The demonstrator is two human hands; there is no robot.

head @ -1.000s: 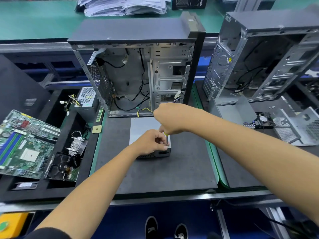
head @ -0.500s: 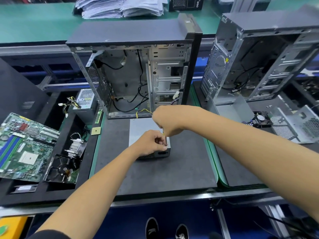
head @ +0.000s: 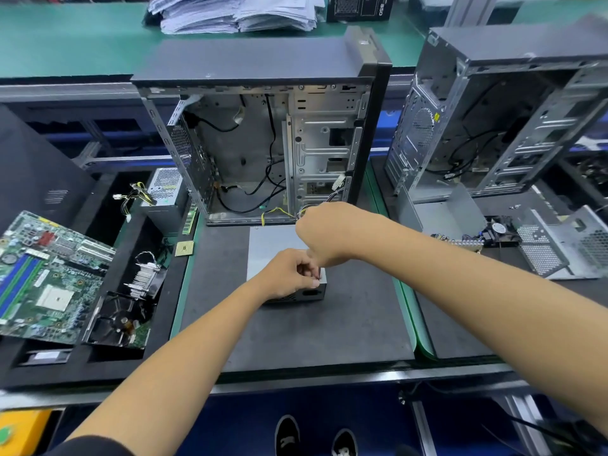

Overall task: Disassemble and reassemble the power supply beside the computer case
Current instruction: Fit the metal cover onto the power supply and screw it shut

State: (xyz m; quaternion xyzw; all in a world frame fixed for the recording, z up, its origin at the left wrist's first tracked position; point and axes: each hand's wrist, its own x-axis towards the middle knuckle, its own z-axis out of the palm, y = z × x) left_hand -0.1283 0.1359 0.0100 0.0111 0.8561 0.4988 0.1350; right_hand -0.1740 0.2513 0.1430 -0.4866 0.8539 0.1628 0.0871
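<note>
A pale grey metal power supply box (head: 278, 246) with a dark perforated front lies on a charcoal mat (head: 345, 324) edged in green, before a silver-and-black open computer case (head: 263, 133), beside a green motherboard (head: 46, 278) with blue slots.

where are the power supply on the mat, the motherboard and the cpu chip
power supply (head: 273, 245): head view, bare grey top panel, behind the hands
motherboard (head: 49, 278): head view, middle of the green board, at left
cpu chip (head: 184, 249): head view, centre of the small square chip
</note>
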